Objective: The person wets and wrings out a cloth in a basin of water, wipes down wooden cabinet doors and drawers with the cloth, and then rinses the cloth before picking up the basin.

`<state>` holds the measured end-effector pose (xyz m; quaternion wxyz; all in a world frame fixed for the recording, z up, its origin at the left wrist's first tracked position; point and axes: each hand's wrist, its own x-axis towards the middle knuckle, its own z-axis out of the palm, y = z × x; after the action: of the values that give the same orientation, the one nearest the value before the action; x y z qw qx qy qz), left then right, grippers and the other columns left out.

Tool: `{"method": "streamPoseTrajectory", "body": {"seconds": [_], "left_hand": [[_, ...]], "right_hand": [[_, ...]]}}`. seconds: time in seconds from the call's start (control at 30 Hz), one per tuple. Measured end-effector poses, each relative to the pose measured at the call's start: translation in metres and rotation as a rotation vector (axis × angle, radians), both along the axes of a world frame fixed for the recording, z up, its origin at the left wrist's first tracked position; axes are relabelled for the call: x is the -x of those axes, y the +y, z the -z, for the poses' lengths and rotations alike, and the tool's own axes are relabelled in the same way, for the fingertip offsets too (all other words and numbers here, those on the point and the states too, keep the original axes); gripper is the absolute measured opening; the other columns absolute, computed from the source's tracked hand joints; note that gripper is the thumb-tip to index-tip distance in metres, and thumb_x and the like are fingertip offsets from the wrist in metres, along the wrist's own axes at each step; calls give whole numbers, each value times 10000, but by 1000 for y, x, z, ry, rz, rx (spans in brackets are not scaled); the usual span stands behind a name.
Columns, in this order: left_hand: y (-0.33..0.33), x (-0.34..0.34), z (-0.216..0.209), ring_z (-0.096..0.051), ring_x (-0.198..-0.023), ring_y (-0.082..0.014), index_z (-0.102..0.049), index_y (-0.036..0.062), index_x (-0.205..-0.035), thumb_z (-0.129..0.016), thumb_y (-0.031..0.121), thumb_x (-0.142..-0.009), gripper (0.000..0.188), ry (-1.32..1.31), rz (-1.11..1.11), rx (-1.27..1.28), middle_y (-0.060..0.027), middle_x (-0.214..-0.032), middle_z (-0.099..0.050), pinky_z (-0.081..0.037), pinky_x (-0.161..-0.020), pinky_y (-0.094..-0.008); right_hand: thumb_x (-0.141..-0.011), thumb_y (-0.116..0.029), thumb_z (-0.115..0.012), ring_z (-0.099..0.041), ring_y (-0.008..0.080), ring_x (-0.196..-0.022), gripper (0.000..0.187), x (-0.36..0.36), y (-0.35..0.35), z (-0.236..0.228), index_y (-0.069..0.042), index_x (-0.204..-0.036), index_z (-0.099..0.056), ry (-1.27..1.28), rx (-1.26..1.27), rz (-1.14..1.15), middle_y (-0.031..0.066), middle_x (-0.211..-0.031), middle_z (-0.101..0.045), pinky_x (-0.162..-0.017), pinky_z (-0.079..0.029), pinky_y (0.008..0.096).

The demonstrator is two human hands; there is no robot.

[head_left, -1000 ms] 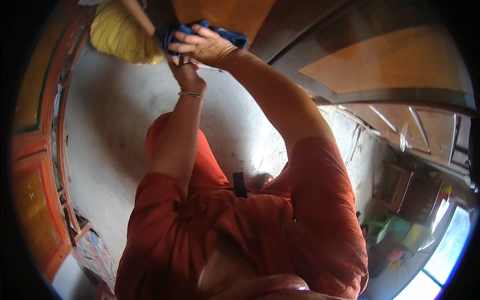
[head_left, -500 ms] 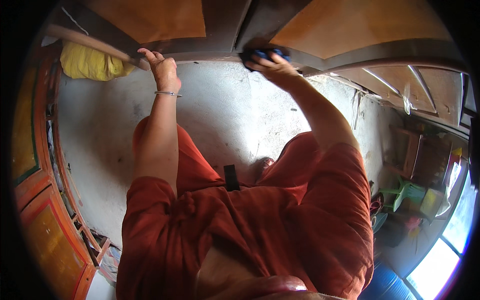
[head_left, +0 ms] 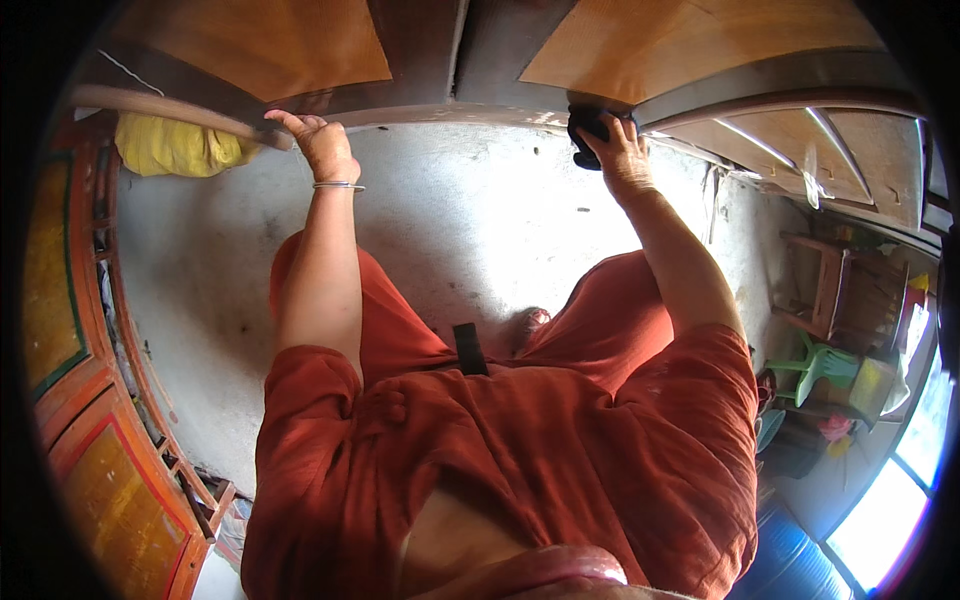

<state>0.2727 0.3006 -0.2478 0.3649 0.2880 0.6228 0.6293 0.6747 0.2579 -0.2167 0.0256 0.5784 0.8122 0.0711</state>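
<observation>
Right hand (head_left: 624,158), at one to two o'clock: fingers bent over a bunched dark cloth (head_left: 584,140), holding it against the lower edge of a panelled wooden board (head_left: 690,50). Left hand (head_left: 325,150), between ten and eleven: one digit extended along the same edge, the others bent; whether they grip the wood cannot be told. A thin bangle (head_left: 339,186) sits on the left wrist.

The board spans the view from eleven to one o'clock. Its surface is two-tone: dark brown framing around orange-brown insets, with a seam near twelve. Soft reflections show on the right-hand inset. A pale wooden rail (head_left: 170,108) runs along the edge at ten to eleven, ending beside the left hand; a yellow fabric bundle (head_left: 185,146) lies just below it.

The floor (head_left: 200,300) is pale grey and marked with small dark specks, brightly lit towards one o'clock. At two o'clock, brown wooden panels (head_left: 785,150) carry a knotted white strip (head_left: 812,188). Past three stands a green plastic stool (head_left: 828,365), near a wooden frame (head_left: 828,285). A bright window (head_left: 880,530) lies at four. At eight to nine, orange-framed door panels (head_left: 120,480) line the room.
</observation>
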Motion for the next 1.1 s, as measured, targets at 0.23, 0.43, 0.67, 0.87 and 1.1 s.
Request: {"method": "streamPoseTrajectory", "body": {"seconds": [0.23,0.43,0.67,0.87,1.1], "left_hand": [[-2,-2,1,-267,-674,-55,197,198,-1462,-377,-209,-662,1066,-55,25,-58,68,-795,-231,-301,-738,-90],[-3,12,8,-311,-737,-73,213,216,-1455,-386,-205,-666,1077,-80,71,-48,56,-851,-244,-336,-732,-105],[-7,8,-13,-357,-818,-91,277,239,-1425,-396,-189,-696,1080,-102,155,47,38,-958,-266,-361,-742,-137],[-9,-1,-29,-81,-1400,-182,301,277,-1405,-386,-199,-678,1107,-283,225,42,-92,-1469,-97,-16,-1122,-343],[-19,11,-22,-235,-1140,-124,296,267,-1410,-406,-212,-710,1101,-198,196,52,-18,-1222,-201,-234,-893,-222]], "right_hand": [[-741,105,-527,-559,341,-1034,559,74,12,37,-70,-1271,-518,1027,275,546,208,-1120,-563,-939,-445,383],[-790,89,-473,-626,225,-775,300,74,36,58,-28,-1041,-587,2132,45,961,115,-897,-637,-695,-546,332],[-873,-16,-467,-626,289,-888,251,58,65,87,-10,-1116,-527,2203,-163,879,119,-1000,-613,-798,-545,439],[-870,-19,-445,-564,315,-1041,328,122,84,123,-23,-1192,-506,2300,155,906,157,-1131,-584,-937,-476,440],[-727,79,-465,-567,332,-929,342,280,69,95,59,-1062,-528,2462,619,860,178,-1059,-577,-897,-461,427]]}}
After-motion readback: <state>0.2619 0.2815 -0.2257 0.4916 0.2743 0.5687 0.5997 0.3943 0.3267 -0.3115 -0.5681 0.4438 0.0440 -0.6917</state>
